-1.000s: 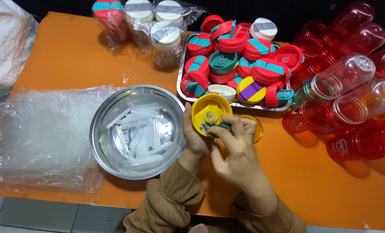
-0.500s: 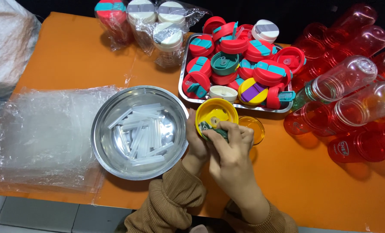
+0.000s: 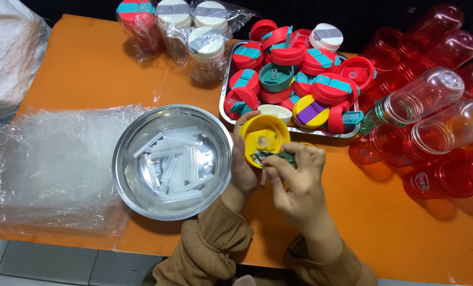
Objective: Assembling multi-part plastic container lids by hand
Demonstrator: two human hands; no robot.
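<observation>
Little has shifted in the past second: both hands stay at mid-frame, drawn slightly nearer the steel bowl. At lower centre, the right hand (image 3: 294, 177) pinches a dark green piece (image 3: 276, 157) between fingertips (image 3: 272, 163), pressing it against the near rim of a yellow lid (image 3: 263, 139). The left hand (image 3: 243, 167) grips that lid from its left side, inside facing up. Judging by the scene, this lid is mid-assembly. Just left, the steel bowl (image 3: 141, 182) holds clear straws (image 3: 175, 164). Beyond, a tray (image 3: 227, 108) piled with coloured lids (image 3: 294, 79) suggests many remain. Red bottles (image 3: 432, 122) lie at right.
</observation>
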